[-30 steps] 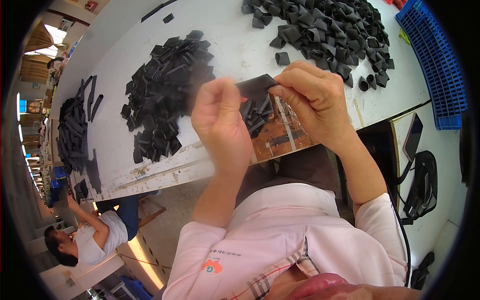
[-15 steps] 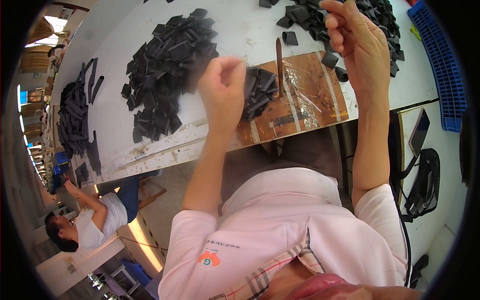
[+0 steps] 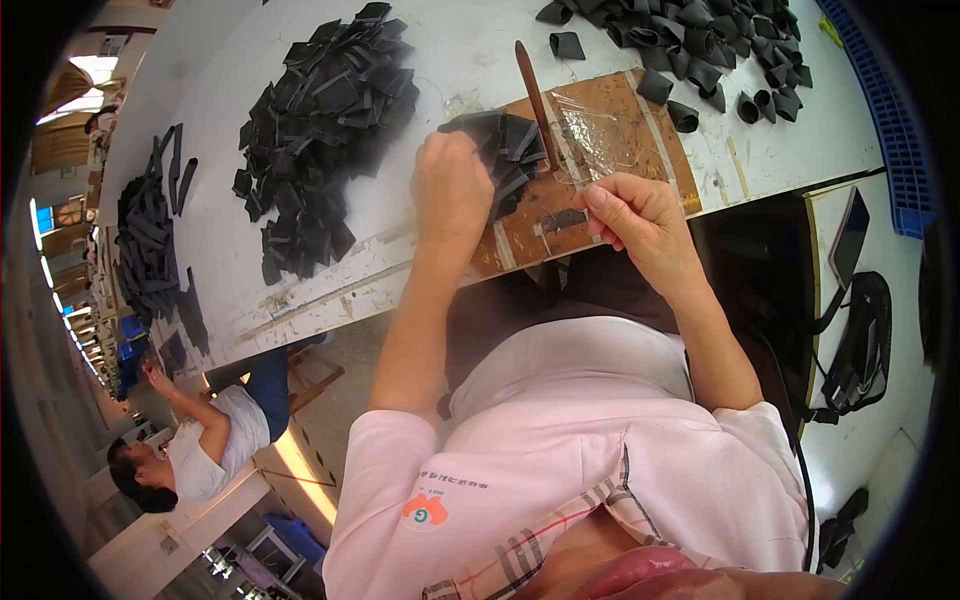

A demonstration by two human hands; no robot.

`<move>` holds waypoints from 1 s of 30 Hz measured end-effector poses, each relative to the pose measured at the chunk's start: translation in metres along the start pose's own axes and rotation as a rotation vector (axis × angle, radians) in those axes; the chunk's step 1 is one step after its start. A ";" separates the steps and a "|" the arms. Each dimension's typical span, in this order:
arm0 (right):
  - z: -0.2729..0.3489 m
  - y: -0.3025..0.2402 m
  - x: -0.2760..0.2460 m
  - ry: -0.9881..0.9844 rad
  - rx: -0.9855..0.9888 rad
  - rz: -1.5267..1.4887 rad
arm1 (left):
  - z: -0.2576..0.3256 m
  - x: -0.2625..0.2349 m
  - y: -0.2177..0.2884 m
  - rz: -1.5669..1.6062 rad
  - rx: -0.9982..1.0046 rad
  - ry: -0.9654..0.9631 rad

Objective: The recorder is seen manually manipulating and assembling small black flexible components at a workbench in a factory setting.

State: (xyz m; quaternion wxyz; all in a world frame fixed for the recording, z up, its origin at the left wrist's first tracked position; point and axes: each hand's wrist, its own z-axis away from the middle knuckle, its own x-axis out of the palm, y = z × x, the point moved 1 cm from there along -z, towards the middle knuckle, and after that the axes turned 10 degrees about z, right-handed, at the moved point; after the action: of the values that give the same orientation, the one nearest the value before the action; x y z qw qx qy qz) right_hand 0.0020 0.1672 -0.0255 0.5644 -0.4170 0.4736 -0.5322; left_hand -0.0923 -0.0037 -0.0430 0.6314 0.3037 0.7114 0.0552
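My left hand [image 3: 454, 190] is curled closed at the left edge of a small heap of black flat pieces [image 3: 518, 150]. Its fingertips are hidden, so whatever they hold does not show. Over the near part of a brown board [image 3: 655, 140], my right hand [image 3: 640, 225] has thumb and fingers pressed together; I cannot make out anything between them. A brown pointed stick [image 3: 533, 95] rises from the board between the hands, beside the small heap. Clear plastic film [image 3: 600, 125] and pale tape strips cover parts of the board.
Left of my hands lies a large pile of black flat pieces [image 3: 335, 120]. Black looped pieces [image 3: 700, 45] are heaped at the far right, near a blue crate [image 3: 885, 130]. Long black strips [image 3: 150, 240] lie far left. A co-worker [image 3: 215, 440] sits beyond the table's left end.
My right hand has come from the looped pieces at the far right down toward me, over the board. My left hand has turned and lowered to the small heap's edge.
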 end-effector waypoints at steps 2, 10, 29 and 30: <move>-0.001 -0.002 0.003 -0.017 -0.001 0.016 | 0.004 -0.006 0.000 0.172 0.077 0.204; -0.017 -0.005 0.022 -0.216 0.293 -0.627 | 0.042 -0.030 0.040 0.622 0.359 0.044; -0.009 -0.008 0.023 -0.125 0.201 -0.680 | 0.060 -0.032 0.060 1.770 -0.407 -0.054; -0.008 -0.009 0.024 -0.115 0.198 -0.682 | 0.061 -0.033 0.060 1.779 -0.389 -0.044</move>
State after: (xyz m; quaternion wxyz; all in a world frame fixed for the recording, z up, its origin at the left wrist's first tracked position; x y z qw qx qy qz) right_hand -0.0081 0.1428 -0.0209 0.4180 -0.5236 0.2207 -0.7089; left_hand -0.0136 0.0098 0.0013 0.4093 0.6297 0.1808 0.6351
